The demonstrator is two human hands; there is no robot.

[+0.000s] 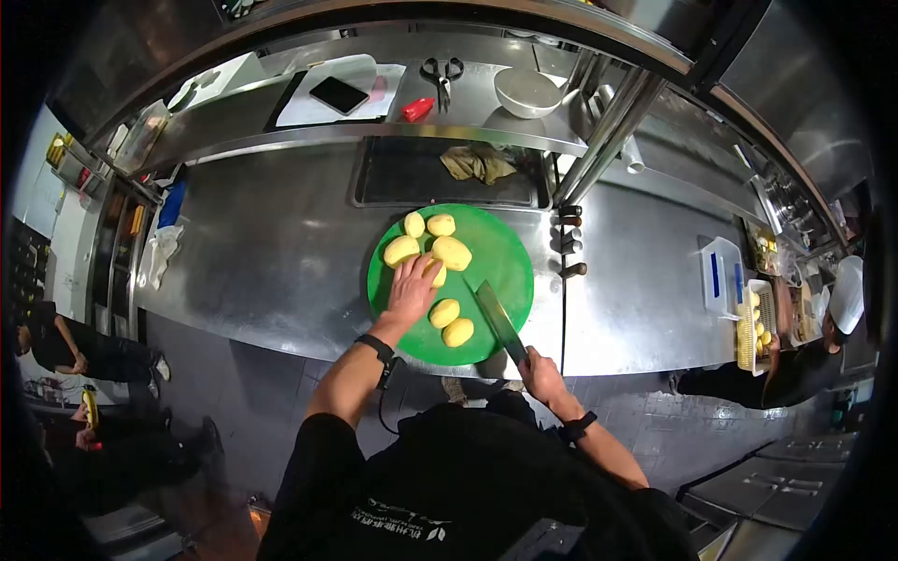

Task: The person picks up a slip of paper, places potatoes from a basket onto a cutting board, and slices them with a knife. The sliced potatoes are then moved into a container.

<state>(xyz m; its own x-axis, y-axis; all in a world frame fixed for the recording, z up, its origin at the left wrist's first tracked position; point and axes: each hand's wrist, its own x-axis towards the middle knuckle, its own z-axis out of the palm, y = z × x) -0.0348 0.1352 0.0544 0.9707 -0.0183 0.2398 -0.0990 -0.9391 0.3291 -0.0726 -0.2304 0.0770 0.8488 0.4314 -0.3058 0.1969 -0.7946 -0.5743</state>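
Note:
On a round green cutting board [505, 248] lie several peeled potatoes [452, 252]. My left hand [412, 292] rests at the board's left side, its fingers curled over a potato [438, 274] that they partly cover. Two more potatoes [444, 313] lie together nearer to me, to the right of that hand. At the board's lower right, my right hand [543, 376] is closed around the handle of a kitchen knife [499, 316]. The broad blade points away from me and slants left, lying over the board, apart from the potatoes.
Behind the board is a dark tray [402, 178] with a crumpled cloth [477, 164]. The shelf above holds a phone [339, 94], scissors [442, 79] and a bowl [528, 92]. Knife handles [572, 245] stand right. A co-worker [776, 374] is beside a potato basket [745, 341]; other people are left.

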